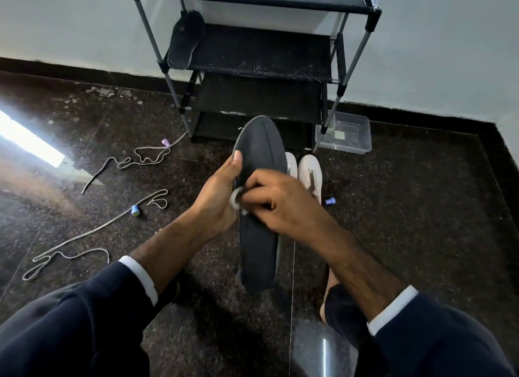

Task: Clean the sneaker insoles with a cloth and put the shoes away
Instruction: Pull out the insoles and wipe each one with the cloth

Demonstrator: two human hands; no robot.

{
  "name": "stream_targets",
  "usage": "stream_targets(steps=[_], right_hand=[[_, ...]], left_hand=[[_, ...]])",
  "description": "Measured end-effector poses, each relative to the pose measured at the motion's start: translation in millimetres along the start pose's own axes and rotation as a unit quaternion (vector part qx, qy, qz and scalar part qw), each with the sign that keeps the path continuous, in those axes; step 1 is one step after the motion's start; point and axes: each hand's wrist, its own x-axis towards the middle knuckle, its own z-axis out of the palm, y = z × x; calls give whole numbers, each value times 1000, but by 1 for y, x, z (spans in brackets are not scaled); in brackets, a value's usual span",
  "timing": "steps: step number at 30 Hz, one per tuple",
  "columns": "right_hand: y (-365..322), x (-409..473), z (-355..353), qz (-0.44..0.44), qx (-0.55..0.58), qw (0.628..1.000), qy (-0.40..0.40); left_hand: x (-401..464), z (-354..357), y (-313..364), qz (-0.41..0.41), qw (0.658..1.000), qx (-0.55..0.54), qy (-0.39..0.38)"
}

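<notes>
My left hand (222,196) grips a dark grey insole (259,244) at its left edge, thumb on top, and holds it lengthwise in front of me. My right hand (276,201) presses a small whitish cloth (236,201) against the insole's middle; most of the cloth is hidden under the fingers. Beyond the insole a pair of white sneakers (310,174) stands on the floor, the left one mostly hidden. A second dark insole (185,39) leans on the left side of the black shoe rack (261,53).
Two loose grey laces (140,154) (84,236) lie on the dark speckled floor at the left, with small coloured caps (135,210) (330,201) nearby. A clear plastic box (346,136) sits by the rack's right leg. My foot (337,300) rests at the lower right.
</notes>
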Motion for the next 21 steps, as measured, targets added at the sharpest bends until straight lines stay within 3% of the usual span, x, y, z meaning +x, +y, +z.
stream_targets(steps=[2,7,8,13,15,18,19,21], right_hand=[[-1,3,-2,-22,3,999,-37],[17,2,-15,60,-58,984,158],[14,2,-13,52,-53,986,152],[3,1,-1,-43,-33,997,-53],[9,0,-7,-30,-64,997,-7],[20,-3,-16,59,-93,984,140],[20,-4,-17,72,-94,980,157],[14,-2,-9,44,-90,990,104]], left_hand=[[-1,-3,3,-7,1000,-8,1],[-3,5,-7,-20,999,-2,-31],[-2,6,-6,-11,999,-5,-31],[5,-9,16,42,999,-9,27],[4,-11,20,40,999,-6,22],[2,-7,16,27,999,18,10],[3,-6,14,28,999,24,12],[4,-5,15,34,999,26,21]])
